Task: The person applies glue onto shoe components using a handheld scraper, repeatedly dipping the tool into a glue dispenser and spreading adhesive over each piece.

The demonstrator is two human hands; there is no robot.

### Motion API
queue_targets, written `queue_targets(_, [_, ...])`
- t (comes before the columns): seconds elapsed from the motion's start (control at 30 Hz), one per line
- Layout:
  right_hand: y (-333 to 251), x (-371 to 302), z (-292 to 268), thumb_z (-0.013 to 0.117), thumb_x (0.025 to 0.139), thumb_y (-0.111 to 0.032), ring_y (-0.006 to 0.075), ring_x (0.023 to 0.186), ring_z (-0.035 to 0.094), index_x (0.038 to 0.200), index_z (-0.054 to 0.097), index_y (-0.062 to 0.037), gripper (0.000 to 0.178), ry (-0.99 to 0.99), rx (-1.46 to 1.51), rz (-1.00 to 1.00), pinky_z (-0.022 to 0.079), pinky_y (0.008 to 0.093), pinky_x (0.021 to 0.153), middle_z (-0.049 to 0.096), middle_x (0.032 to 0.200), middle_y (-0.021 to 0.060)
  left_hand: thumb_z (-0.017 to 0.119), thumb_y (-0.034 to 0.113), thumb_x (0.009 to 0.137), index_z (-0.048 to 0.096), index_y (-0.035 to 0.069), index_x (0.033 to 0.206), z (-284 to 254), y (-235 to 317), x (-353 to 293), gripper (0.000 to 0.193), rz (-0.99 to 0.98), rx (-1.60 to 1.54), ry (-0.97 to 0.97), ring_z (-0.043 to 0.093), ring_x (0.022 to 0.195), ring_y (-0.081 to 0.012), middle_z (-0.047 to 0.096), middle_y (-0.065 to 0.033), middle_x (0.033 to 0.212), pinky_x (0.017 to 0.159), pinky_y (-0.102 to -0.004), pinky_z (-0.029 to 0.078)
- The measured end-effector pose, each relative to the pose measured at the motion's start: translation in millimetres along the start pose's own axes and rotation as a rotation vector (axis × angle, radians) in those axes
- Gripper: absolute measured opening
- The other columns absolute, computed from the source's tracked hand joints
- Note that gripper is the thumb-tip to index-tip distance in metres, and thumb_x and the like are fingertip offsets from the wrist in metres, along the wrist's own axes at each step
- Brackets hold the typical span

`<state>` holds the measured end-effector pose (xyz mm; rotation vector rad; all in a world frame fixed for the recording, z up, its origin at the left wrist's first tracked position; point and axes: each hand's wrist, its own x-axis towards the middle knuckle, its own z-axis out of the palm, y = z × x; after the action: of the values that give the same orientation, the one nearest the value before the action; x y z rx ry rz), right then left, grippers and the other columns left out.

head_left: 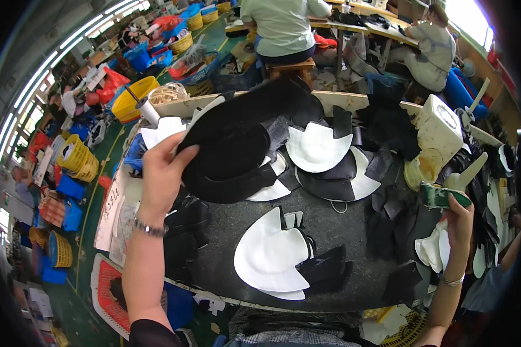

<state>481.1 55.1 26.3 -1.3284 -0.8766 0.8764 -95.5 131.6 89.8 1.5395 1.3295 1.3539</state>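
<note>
My left hand (167, 168) pinches the edge of a large black shoe upper piece (223, 141) between thumb and fingers, raised above the left part of the worktable. Beyond the table's right side, my right hand (460, 217) is closed on a small green block (440, 197), its exact kind unclear. A stack of white and black upper pieces (272, 251) lies on the dark tabletop in front of me. Farther back rests a white cupped piece (318, 146), with a black-and-white upper (336, 179) beside it.
A yellowed, stained pot (424, 168) and an off-white container (440, 124) stand at the back right. White cupped pieces (433, 250) lie near my right forearm. The worktable (353, 231) has a raised rim at the back. A co-worker (285, 29) sits beyond it.
</note>
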Motion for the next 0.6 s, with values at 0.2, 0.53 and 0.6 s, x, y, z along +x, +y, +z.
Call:
queue_targets(0.2, [-5, -47, 67, 0.067, 0.088, -0.002, 0.0142, 0.073, 0.067, 0.098, 0.063, -0.0009, 0.011, -0.204, 0.224, 0.182, 0.054, 0.024, 0.058, 0.068, 0.088, 0.0073, 0.078, 0.009, 0.08, 0.056, 0.008, 0.138, -2, -56, -8, 0.062, 0.28, 0.758, -0.025, 0.06, 0.121, -0.0317, 0.063, -0.0174, 0.129, 0.103, -0.0373, 0.047])
queue_targets(0.53, [34, -119, 198, 0.072, 0.079, 0.008, 0.024, 0.083, 0.073, 0.102, 0.069, 0.0017, 0.024, -0.786, -0.383, -0.465, 0.058, 0.0309, 0.067, 0.072, 0.095, 0.0168, 0.086, 0.019, 0.057, 0.07, 0.025, 0.119, 47, -58, -150, 0.065, 0.37, 0.589, -0.924, 0.043, 0.14, -0.0333, 0.05, -0.0108, 0.141, 0.118, -0.0601, 0.025])
queue_targets(0.6, [34, -116, 213, 0.071, 0.074, 0.009, 0.0284, 0.082, 0.072, 0.103, 0.067, 0.0015, 0.03, -0.756, -0.389, -0.622, 0.058, 0.0333, 0.066, 0.071, 0.095, 0.0172, 0.085, 0.018, 0.057, 0.07, 0.025, 0.119, 47, -58, -153, 0.065, 0.385, 0.583, -0.919, 0.044, 0.138, -0.0322, 0.052, -0.0102, 0.137, 0.118, -0.0596, 0.026])
